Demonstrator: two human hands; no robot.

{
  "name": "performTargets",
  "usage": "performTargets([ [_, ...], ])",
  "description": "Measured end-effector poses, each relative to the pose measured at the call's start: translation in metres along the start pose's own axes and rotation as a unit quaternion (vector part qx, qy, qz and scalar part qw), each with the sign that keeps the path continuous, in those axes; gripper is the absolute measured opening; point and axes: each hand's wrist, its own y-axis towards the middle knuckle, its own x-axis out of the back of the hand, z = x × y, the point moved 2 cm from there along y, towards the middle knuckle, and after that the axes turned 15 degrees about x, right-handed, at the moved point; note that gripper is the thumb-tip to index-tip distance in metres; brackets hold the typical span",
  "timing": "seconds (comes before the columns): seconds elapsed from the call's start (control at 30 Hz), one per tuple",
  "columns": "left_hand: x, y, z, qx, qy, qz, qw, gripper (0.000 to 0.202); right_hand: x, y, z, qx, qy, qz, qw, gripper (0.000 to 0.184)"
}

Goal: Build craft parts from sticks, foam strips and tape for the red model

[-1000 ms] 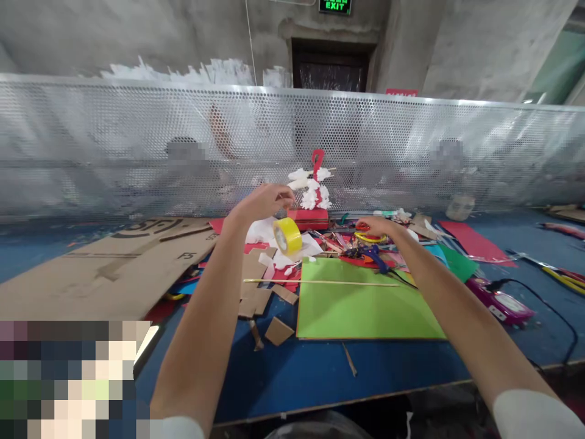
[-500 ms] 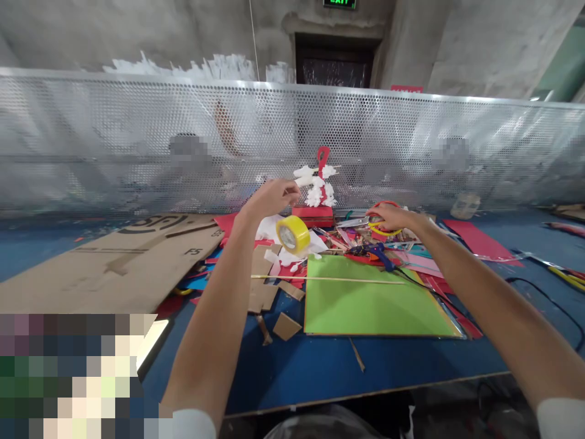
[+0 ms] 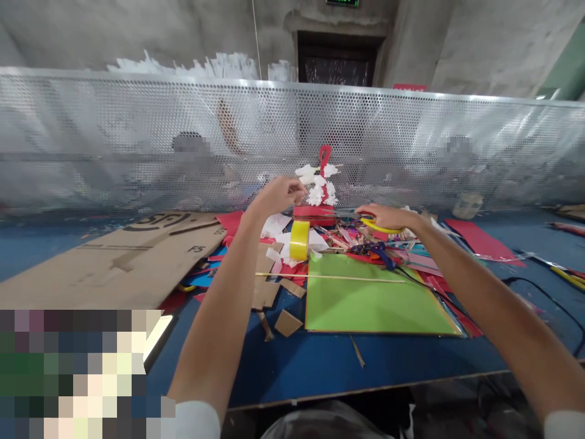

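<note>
The yellow tape roll [image 3: 300, 240] shows against white paper [image 3: 275, 225]; whether it rests or hangs, I cannot tell. Behind it, the left hand [image 3: 284, 194] curls its fingers, and whether that grip pinches anything is unclear. Behind and right of the roll, the right hand's [image 3: 387, 217] grip is closed on scissors [image 3: 382, 230], blades pointing left. A slipping wrist could make them nick the left fingers or snag the white-and-red figure [image 3: 316, 194] behind the roll

Tape roll [image 3: 300, 240] is bright yel. Scissors [image 3: 380, 227]: yel. on handle. Paper sheet [image 3: 365, 302]: plain lime grn. Table [image 3: 315, 369]: blue. Cardboard [image 3: 105, 259]: brn w/ blk print. Figure [image 3: 316, 194]: red w/ wht tufts. Partition [image 3: 388, 140]: silver-gry, dotted w/ holes.
</note>
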Motion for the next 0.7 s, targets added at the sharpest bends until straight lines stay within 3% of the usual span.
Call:
performTargets([
  [0.1, 0.0, -0.001, -0.003, -0.001, 0.007, -0.002, 1.0, 0.014, 0.0, 0.016, 0.026, 0.013, 0.061, 0.047, 0.997, 0.07],
  [0.2, 0.0, -0.001, -0.001, 0.0, 0.015, -0.004, 1.0, 0.013, 0.001, 0.029, 0.043, 0.034, 0.077, 0.052, 0.995, 0.068],
  [0.43, -0.006, 0.006, 0.007, -0.006, -0.007, 0.005, 1.0, 0.011, 0.002, 0.049, 0.057, 0.061, 0.083, 0.08, 0.991, 0.067],
  [0.7, -0.006, 0.003, -0.002, -0.015, 0.003, 0.004, 1.0, 0.012, 0.01, 0.064, 0.083, 0.06, 0.044, 0.043, 0.996, 0.043],
])
